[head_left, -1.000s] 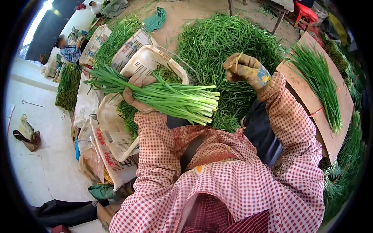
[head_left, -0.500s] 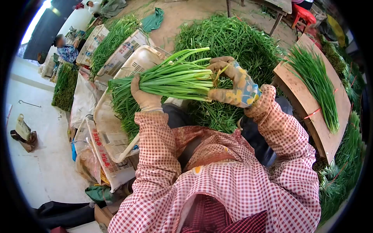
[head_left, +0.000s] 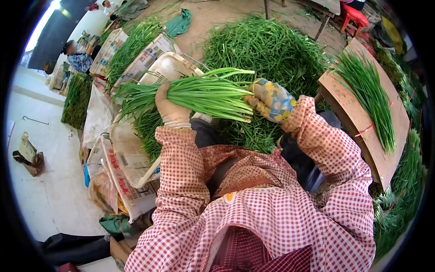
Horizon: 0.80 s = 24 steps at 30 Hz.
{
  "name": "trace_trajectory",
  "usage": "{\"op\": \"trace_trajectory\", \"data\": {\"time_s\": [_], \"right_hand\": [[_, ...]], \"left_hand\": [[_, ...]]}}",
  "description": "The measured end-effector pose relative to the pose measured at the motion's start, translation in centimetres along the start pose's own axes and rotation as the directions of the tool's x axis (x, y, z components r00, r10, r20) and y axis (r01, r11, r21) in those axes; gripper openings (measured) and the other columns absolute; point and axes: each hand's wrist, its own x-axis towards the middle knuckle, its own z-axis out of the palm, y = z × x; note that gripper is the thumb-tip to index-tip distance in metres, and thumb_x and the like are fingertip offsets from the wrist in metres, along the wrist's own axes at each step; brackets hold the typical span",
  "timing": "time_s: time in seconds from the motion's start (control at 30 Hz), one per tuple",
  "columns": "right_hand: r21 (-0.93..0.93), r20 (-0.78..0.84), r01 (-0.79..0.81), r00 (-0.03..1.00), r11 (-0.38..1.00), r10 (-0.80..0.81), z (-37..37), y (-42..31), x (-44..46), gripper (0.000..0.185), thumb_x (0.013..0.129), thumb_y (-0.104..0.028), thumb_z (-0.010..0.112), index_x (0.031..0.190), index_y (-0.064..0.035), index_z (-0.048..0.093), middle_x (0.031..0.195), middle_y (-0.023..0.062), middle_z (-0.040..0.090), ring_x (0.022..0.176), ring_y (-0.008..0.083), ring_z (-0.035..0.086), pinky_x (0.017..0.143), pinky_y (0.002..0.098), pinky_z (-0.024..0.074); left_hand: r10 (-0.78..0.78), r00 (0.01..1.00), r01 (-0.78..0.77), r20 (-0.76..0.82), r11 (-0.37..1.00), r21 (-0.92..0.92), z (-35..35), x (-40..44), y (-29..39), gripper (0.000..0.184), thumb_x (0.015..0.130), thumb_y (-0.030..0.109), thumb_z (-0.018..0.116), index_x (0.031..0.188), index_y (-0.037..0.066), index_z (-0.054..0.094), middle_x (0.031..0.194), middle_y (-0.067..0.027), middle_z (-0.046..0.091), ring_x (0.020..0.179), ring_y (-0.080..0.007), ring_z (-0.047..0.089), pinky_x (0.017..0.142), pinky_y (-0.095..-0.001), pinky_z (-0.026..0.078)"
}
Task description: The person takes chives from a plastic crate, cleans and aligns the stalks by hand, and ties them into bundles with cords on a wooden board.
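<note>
A bunch of garlic chives (head_left: pixel 213 94) lies across in front of me, leaf tips to the left and pale stem ends to the right. My left hand (head_left: pixel 171 108), in a tan glove, is closed around its leafy part. At the stem ends my right hand (head_left: pixel 273 100), in a patterned glove with dirty fingers, has its fingers curled in and pinching; some fingertips are hidden. Below the bunch, at left, stands a white plastic crate (head_left: pixel 128 156) with more chives inside. A big heap of loose chives (head_left: pixel 267 50) lies beyond my hands.
On the right, a brown board (head_left: pixel 346 106) carries a tied bundle of chives (head_left: pixel 374 102). More bundles (head_left: pixel 401 181) lie past it. At upper left are crates of greens (head_left: pixel 147 59) and another person (head_left: pixel 80 59). A red stool (head_left: pixel 354 18) stands at the far right.
My right hand's fingers have gone from spread, near a yellowish leaf, to curled at the stem ends. The bunch has shifted slightly and its stems now slant down to the right.
</note>
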Motion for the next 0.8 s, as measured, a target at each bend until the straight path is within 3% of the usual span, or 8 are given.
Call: {"op": "trace_trajectory", "data": {"time_s": [0.13,0.2,0.33,0.4,0.47,0.53,0.67,0.8], "right_hand": [[0.109,-0.121,-0.104,0.986,0.989,0.117,-3.9,2.1,-2.7,0.021,0.088,-0.023,0.056,0.079,-0.0048,0.058,0.074,0.0105,0.056,0.073,0.0276,0.057,0.065,0.0377,0.0472],[0.516,-0.273,-0.13,0.912,0.846,0.306,-5.8,1.4,-3.5,0.024,0.093,-0.024,0.054,0.083,-0.0027,0.06,0.077,0.0056,0.057,0.069,0.0169,0.056,0.06,0.0319,0.0465],[0.561,-0.656,0.264,0.721,0.785,0.226,-8.7,-0.9,-1.7,0.018,0.09,-0.023,0.064,0.094,-0.0055,0.063,0.074,0.0007,0.058,0.061,0.0068,0.053,0.054,0.021,0.0431],[0.411,-0.731,0.123,0.636,0.903,0.246,-5.9,2.4,-0.4,0.025,0.087,-0.019,0.068,0.108,-0.0078,0.061,0.086,0.0032,0.063,0.065,0.0102,0.056,0.059,0.0234,0.046],[0.372,-0.445,-0.054,0.866,0.927,0.229,-1.8,4.0,-0.8,0.037,0.084,-0.022,0.07,0.115,-0.0072,0.057,0.099,0.0086,0.062,0.082,0.0183,0.059,0.07,0.0303,0.05],[0.385,-0.167,-0.225,0.937,0.895,0.307,-0.4,2.7,-0.7,0.051,0.081,-0.028,0.072,0.122,-0.0056,0.052,0.113,0.0144,0.059,0.101,0.026,0.059,0.081,0.0374,0.0519],[0.351,-0.415,-0.003,0.896,0.936,0.158,-1.4,-3.0,2.6,0.071,0.073,-0.042,0.076,0.123,0.0012,0.047,0.109,0.0211,0.059,0.1,0.0299,0.059,0.081,0.0386,0.0514],[0.558,-0.391,-0.043,0.867,0.829,0.309,1.6,-2.4,4.4,0.067,0.081,-0.031,0.071,0.127,0.004,0.037,0.108,0.0245,0.058,0.099,0.0323,0.061,0.08,0.0387,0.0512]], "left_hand": [[0.063,0.997,-0.066,-0.044,0.996,-0.065,0.2,0.8,2.3,0.029,0.082,0.025,0.053,0.1,0.003,0.058,0.104,-0.0154,0.06,0.096,-0.033,0.058,0.089,-0.0489,0.045],[-0.02,0.989,-0.003,-0.146,0.988,-0.155,0.2,0.8,4.6,0.033,0.083,0.028,0.052,0.105,0.004,0.059,0.113,-0.0156,0.059,0.106,-0.0338,0.055,0.093,-0.0524,0.041],[-0.002,0.979,-0.032,-0.204,0.986,-0.162,0.8,1.2,6.0,0.041,0.085,0.032,0.049,0.116,0.007,0.057,0.122,-0.0136,0.057,0.112,-0.0337,0.052,0.096,-0.0532,0.039],[-0.008,0.975,-0.034,-0.22,0.982,-0.186,0.8,1.0,5.9,0.041,0.087,0.032,0.047,0.116,0.006,0.057,0.122,-0.0131,0.057,0.113,-0.0333,0.052,0.096,-0.0522,0.039],[-0.01,0.985,-0.02,-0.171,0.985,-0.169,0.2,1.2,5.6,0.041,0.088,0.033,0.046,0.115,0.005,0.057,0.123,-0.0133,0.056,0.113,-0.0326,0.051,0.096,-0.0519,0.04],[0.013,0.985,-0.036,-0.174,0.991,-0.127,1.6,1.0,4.8,0.041,0.088,0.034,0.045,0.115,0.004,0.056,0.124,-0.0141,0.055,0.113,-0.0324,0.052,0.096,-0.0522,0.04],[-0.012,0.967,-0.024,-0.254,0.99,-0.136,1.8,-0.2,2.8,0.042,0.089,0.034,0.042,0.115,0.004,0.056,0.12,-0.0159,0.056,0.111,-0.0339,0.052,0.093,-0.0533,0.041],[-0.097,0.982,0.057,-0.16,0.97,-0.238,2.4,-0.5,-0.2,0.044,0.087,0.033,0.04,0.115,0.002,0.056,0.12,-0.0171,0.057,0.111,-0.0361,0.051,0.095,-0.0556,0.038]]}}
